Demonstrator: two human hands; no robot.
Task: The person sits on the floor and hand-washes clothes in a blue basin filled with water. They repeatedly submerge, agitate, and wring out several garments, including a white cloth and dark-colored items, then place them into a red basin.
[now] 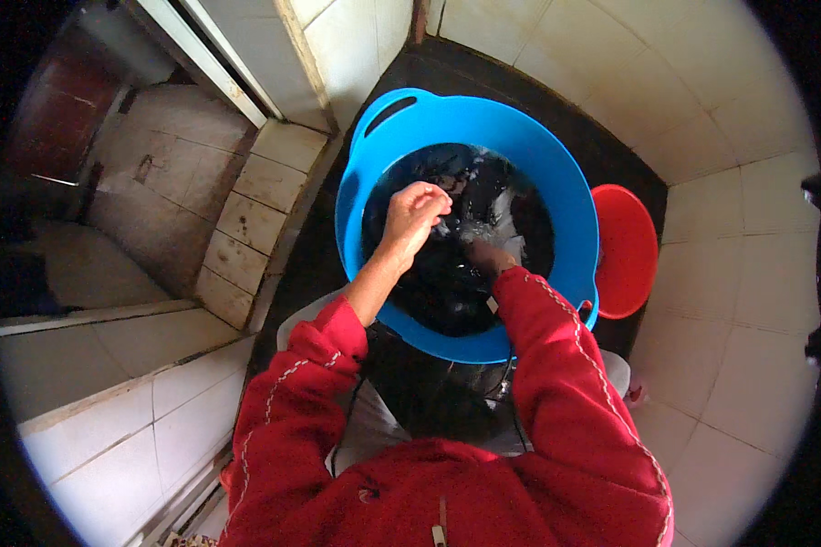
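Observation:
A blue plastic tub (465, 116) with handle openings in its rim stands before me, holding dark water (445, 287). My left hand (416, 217) is above the water on the tub's left side, its fingers curled in and nothing visible in them. Lower and to the right, my right hand (489, 258) reaches into the water, where the surface is splashed. Its fingers are hidden, so what it grips cannot be told. Whitish wet cloth (505, 212) shows at the surface beside it. Other dark, soaked material in the tub is hard to make out.
A red plastic basin (628, 253) leans between the tub and the tiled wall (705, 287) on the right. Dark floor (438, 390) surrounds the tub. A low tiled sill (246, 229) runs along the left, beside a doorway to another tiled floor (171, 161).

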